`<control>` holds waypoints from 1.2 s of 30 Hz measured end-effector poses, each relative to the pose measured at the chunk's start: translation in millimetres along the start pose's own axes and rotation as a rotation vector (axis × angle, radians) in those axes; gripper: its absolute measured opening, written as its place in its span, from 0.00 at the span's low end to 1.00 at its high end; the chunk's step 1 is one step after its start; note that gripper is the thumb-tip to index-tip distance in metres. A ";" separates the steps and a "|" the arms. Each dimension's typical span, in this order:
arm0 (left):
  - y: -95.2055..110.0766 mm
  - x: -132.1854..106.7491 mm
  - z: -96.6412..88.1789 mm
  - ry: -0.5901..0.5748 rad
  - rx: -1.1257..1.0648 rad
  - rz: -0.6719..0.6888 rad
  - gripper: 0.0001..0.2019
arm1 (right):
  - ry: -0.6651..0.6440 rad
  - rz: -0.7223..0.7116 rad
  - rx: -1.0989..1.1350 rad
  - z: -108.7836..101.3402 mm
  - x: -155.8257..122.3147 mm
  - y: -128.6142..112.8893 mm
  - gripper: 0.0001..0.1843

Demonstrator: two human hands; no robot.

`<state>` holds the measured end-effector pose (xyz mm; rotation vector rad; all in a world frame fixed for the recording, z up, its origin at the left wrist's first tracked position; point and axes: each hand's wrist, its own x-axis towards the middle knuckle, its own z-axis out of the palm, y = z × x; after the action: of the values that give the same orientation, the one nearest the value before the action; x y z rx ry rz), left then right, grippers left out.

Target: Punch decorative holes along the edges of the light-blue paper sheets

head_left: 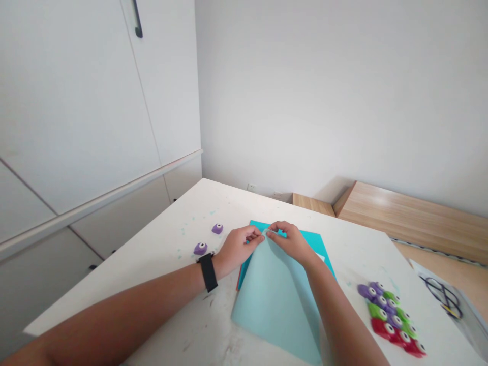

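A light blue sheet of paper (276, 297) lies on the white table (160, 284), on top of a darker teal sheet (312, 239) with a red edge showing at its left. My left hand (238, 249), with a black band on its wrist, pinches the far corner of the light blue sheet. My right hand (290, 241) pinches the same corner from the other side, fingertips nearly touching the left hand's. Both hands are closed on the paper.
Two purple punch-like pieces (217, 229) (200, 248) sit left of my hands. A cluster of purple, green and red pieces (391, 317) lies at the right. A clear tray with black scissors (442, 295) stands at the far right. White cabinets at left, wooden bench behind.
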<state>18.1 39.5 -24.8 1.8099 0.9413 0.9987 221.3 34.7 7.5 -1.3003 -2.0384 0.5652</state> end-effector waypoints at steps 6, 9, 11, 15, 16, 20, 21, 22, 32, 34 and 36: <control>-6.5 1.2 4.2 -0.026 -0.095 -0.029 0.15 | 0.038 -0.045 -0.101 6.7 -2.5 4.2 0.04; -5.3 0.8 4.8 0.010 -0.092 -0.010 0.16 | 0.035 -0.055 -0.143 8.9 -3.0 2.4 0.03; -3.1 0.6 4.2 0.019 -0.076 0.010 0.16 | 0.033 -0.064 -0.141 8.0 -2.8 -0.2 0.03; -0.3 0.5 3.3 0.016 -0.086 0.034 0.16 | 0.026 -0.071 -0.157 5.3 -1.9 -5.8 0.03; -0.1 0.5 3.3 0.014 -0.098 0.034 0.16 | 0.029 -0.074 -0.177 5.1 -1.8 -7.2 0.03; -0.2 0.5 2.7 0.060 -0.102 0.011 0.14 | 0.044 -0.099 -0.300 5.6 -2.8 -14.3 0.04; 0.1 0.6 2.2 0.075 -0.092 0.012 0.13 | 0.043 -0.105 -0.328 5.6 -3.3 -16.4 0.04; 0.4 0.8 1.6 0.085 -0.083 0.020 0.13 | 0.041 -0.109 -0.351 5.4 -3.9 -18.5 0.04; 6.2 0.9 -0.5 0.099 -0.065 0.068 0.12 | 0.071 -0.127 -0.376 -0.8 -8.2 -29.3 0.03; 7.5 0.2 -0.6 0.100 -0.065 0.058 0.12 | 0.071 -0.135 -0.382 -0.5 -8.5 -30.2 0.03; 8.1 -0.3 -0.8 0.104 -0.072 0.053 0.13 | 0.081 -0.132 -0.376 0.0 -8.4 -30.4 0.03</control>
<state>19.0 36.6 -17.3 1.7452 0.9121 1.1549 204.6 14.4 24.9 -1.3565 -2.2116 0.0668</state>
